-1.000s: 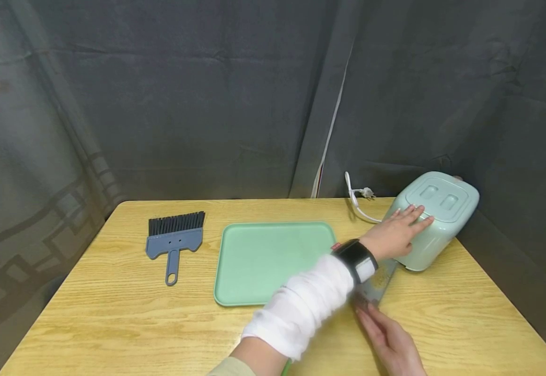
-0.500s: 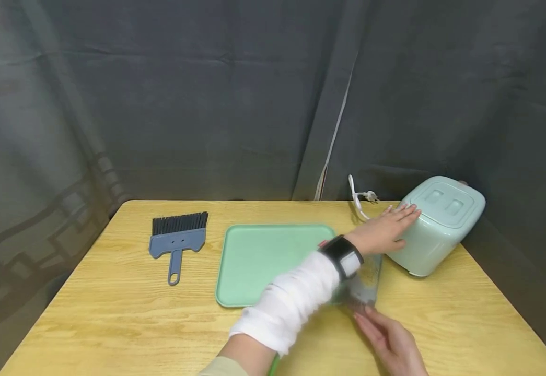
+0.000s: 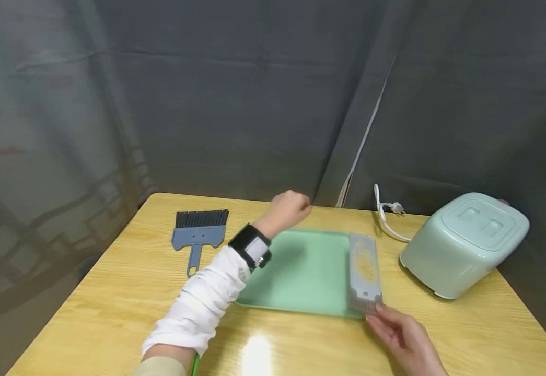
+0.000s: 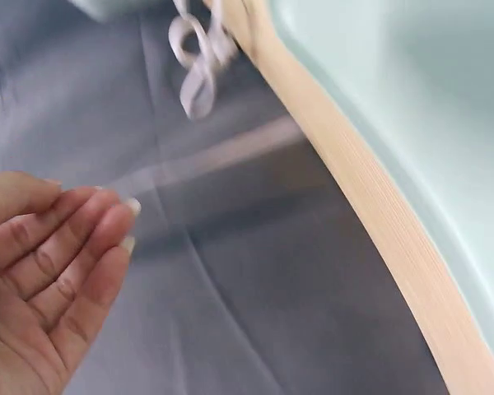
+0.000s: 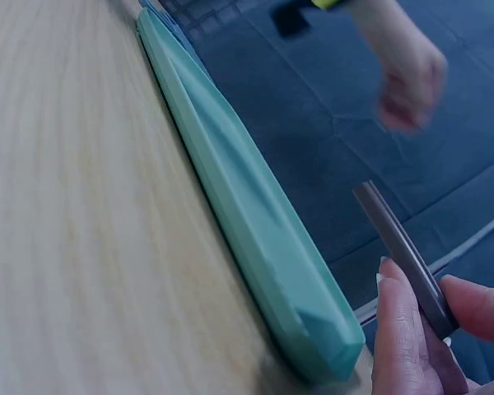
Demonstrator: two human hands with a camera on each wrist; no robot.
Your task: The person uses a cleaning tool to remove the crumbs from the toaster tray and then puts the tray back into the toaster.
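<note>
My right hand [image 3: 380,315] pinches the near end of a flat grey crumb tray [image 3: 364,271] with yellowish crumbs on it. The crumb tray lies lengthwise over the right side of a mint-green serving tray [image 3: 301,271]. In the right wrist view, thumb and fingers clamp the thin grey crumb tray [image 5: 403,255] just above the green tray's rim [image 5: 255,230]. My left hand [image 3: 293,206] hovers over the green tray's far left corner, fingers loose and holding nothing. Its relaxed palm [image 4: 41,271] shows in the left wrist view.
A mint-green toaster [image 3: 465,243] sits tilted at the right of the wooden table [image 3: 113,313], its white cord [image 3: 385,214] trailing behind. A blue hand brush [image 3: 199,230] lies at the far left. Dark curtains surround the table.
My left hand let go of the toaster and swung left over the green tray. My right hand carried the crumb tray from beside the toaster onto the green tray's right side.
</note>
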